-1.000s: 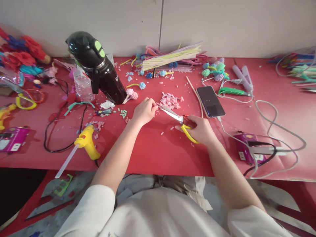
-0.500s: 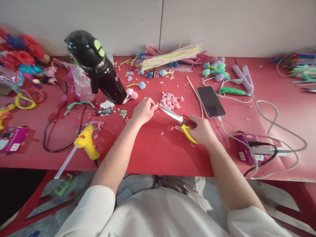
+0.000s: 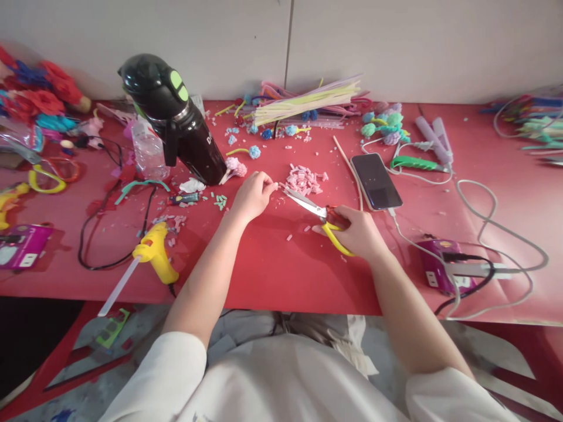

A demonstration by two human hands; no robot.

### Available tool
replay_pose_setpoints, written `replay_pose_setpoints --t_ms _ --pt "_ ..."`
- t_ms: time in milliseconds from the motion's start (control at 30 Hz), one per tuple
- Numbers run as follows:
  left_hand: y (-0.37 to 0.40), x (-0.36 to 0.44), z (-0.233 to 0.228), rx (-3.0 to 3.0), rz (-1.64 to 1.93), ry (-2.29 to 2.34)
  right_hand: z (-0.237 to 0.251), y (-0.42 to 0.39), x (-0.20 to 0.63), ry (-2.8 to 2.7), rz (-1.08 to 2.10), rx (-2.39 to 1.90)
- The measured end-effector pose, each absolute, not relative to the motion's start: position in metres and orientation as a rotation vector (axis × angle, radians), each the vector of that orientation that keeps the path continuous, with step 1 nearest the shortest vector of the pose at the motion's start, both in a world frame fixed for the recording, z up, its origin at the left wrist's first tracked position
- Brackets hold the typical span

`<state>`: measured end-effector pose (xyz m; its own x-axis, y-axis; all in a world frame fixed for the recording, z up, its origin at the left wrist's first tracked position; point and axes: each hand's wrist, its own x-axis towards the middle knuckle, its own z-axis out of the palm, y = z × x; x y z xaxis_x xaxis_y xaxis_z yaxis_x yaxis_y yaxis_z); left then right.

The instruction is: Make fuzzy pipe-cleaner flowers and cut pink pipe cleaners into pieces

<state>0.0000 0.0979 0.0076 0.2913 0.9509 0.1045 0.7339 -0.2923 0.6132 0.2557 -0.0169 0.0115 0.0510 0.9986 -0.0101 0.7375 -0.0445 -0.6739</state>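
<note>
Scissors point(image 3: 319, 215) with yellow loops stay gripped in the right hand point(image 3: 358, 233), steel blades aimed at the left hand point(image 3: 251, 196) — its fingertips now pinched nearer the tips, contents too small to tell. Beyond, soft pink cut pieces point(image 3: 303, 179) heap on the red counter point(image 3: 272, 264) — a glossy black phone point(image 3: 376, 180) lies right.

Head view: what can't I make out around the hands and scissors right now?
- Whatever the left hand pinches: too small, covered by its curled fingers.
- Scissors handles: mostly wrapped by the right hand; blade gap too fine to judge.
- Black flask lettering: only a fragment shows, blurred.
- Wire bundle at far right: cut off by the frame edge.
</note>
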Motion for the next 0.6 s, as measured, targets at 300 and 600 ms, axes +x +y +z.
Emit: replay_pose_setpoints --t_ms 300,600 --pt "0.097 -0.010 -0.002 1.807 0.885 1.295 0.013 -0.017 0.255 -1.744 0.681 -1.837" --pt "0.094 -0.016 0.001 1.749 0.966 1.301 0.010 -0.017 0.257 -1.761 0.664 -1.837"
